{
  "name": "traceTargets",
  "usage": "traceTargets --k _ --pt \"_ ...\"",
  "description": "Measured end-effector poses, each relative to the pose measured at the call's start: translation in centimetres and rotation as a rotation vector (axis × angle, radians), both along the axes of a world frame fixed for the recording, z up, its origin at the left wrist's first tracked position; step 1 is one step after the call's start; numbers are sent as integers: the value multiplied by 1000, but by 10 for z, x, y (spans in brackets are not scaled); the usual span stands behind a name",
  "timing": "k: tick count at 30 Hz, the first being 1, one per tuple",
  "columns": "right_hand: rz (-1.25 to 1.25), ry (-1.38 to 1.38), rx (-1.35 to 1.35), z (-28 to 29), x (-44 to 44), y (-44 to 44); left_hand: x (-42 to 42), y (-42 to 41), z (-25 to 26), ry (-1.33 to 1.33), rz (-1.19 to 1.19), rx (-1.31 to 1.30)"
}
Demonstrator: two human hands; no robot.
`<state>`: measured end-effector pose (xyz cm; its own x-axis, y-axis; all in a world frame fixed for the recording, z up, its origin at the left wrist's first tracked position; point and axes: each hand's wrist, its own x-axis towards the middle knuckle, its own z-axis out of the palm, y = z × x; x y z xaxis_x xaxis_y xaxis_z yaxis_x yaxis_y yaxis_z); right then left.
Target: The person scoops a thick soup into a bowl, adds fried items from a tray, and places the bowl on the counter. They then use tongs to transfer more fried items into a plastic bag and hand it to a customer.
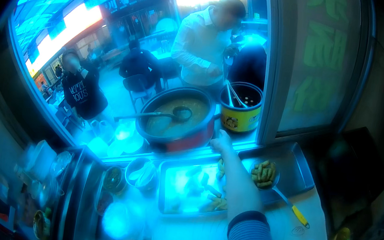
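My right hand (223, 143), at the end of a striped sleeve, reaches over a metal tray to the window ledge. It is beside the right side of a large red pot (189, 143) and just below a yellow pot (236, 121); whether it touches either is unclear. Broth fills the red pot, and a black ladle (156, 114) rests across its rim. Fried rolls lie in the glare-washed tray (188, 215) under my forearm. More brown rolls (263, 173) sit in a strainer with a yellow handle (300, 216), over a second, deeper tray (294, 159). My left hand is out of view.
Tongs (234, 95) stand in the yellow pot. Beyond the open window, a person in a white shirt (198, 44) leans near it, and another in a dark top (84, 91) stands farther left. Small containers (141, 173) line the counter's left. A window frame (273, 65) rises at right.
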<state>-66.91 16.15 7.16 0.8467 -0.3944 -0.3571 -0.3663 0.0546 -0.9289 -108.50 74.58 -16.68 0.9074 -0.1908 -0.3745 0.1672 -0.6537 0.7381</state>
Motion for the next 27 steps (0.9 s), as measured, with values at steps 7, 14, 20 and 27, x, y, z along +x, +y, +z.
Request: traceTargets --k 7,14,20,27 --pt "137 -304 212 -77 -142 7 47 -124 162 113 49 -78" --pt "-390 -108 207 -154 -350 -9 42 -94 144 80 -127 -135" --pt "-518 142 -1059 -153 -398 -42 35 -66 102 426 263 -308" --pt "-306 665 -1054 -114 -403 -97 21 -74 113 360 236 -377"
